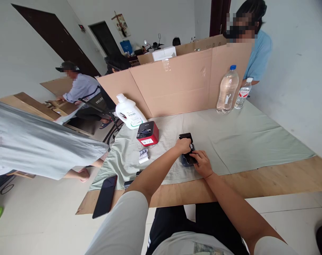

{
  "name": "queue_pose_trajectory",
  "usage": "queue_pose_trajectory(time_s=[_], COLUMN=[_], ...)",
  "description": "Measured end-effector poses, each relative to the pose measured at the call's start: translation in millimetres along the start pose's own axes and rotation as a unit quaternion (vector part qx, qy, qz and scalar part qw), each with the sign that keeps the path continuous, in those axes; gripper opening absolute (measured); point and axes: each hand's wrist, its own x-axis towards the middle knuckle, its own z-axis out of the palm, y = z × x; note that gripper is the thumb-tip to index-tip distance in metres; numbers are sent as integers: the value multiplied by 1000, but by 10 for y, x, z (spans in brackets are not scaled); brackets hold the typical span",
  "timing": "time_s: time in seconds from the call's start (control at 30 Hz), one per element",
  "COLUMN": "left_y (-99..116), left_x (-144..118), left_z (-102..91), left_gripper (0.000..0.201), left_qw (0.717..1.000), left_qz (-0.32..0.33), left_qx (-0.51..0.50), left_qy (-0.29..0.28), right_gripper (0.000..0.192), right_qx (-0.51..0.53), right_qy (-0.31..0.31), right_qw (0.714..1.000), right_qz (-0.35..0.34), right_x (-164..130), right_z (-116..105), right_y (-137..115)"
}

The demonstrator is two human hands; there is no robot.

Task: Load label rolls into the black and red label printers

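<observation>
Two bare hands work at a small black device [189, 158] near the front edge of a cloth-covered desk [269, 180]. The left hand [183, 146] is closed over the device's upper part, fingers curled tightly inward around it. The right hand [202, 164] is partly open, its fingers loosely bent and their tips against the device's right side; whether they grip it or merely rest there cannot be told.

The device lies on the pale green cloth [243, 141], almost straight ahead of the wearer. Its black top end shows beyond the left hand, a small round whitish part shows between the hands, and a dark, bluish lower end shows beneath them. Much of its body is hidden by fingers.

To the left, a roll of printed paper [144, 156] sits just in front of a red-and-black box [147, 134], with a white jug [131, 112] close behind. A dark phone [105, 196] lies at the desk's left front corner. An upright cardboard panel [177, 88] spans the back, a large blue-capped bottle [227, 91] and a smaller white-capped bottle [243, 94] standing at its right end. Beyond it, a person in light blue [262, 53] is visible.
</observation>
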Motion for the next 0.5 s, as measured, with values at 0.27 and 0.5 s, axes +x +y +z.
queue_pose_trajectory(time_s=[0.27, 0.5], left_y=[113, 92], left_x=[23, 24], left_z=[3, -94], left_gripper=[26, 28], left_qw=[999, 999], left_qz=[-34, -34], left_qx=[21, 1], left_qy=[0, -39], right_gripper=[39, 38], right_qx=[-5, -12], right_qy=[-19, -25], right_qw=[1000, 1000], right_qz=[-9, 6], right_x=[1, 3], right_z=[20, 15], right_y=[-7, -22])
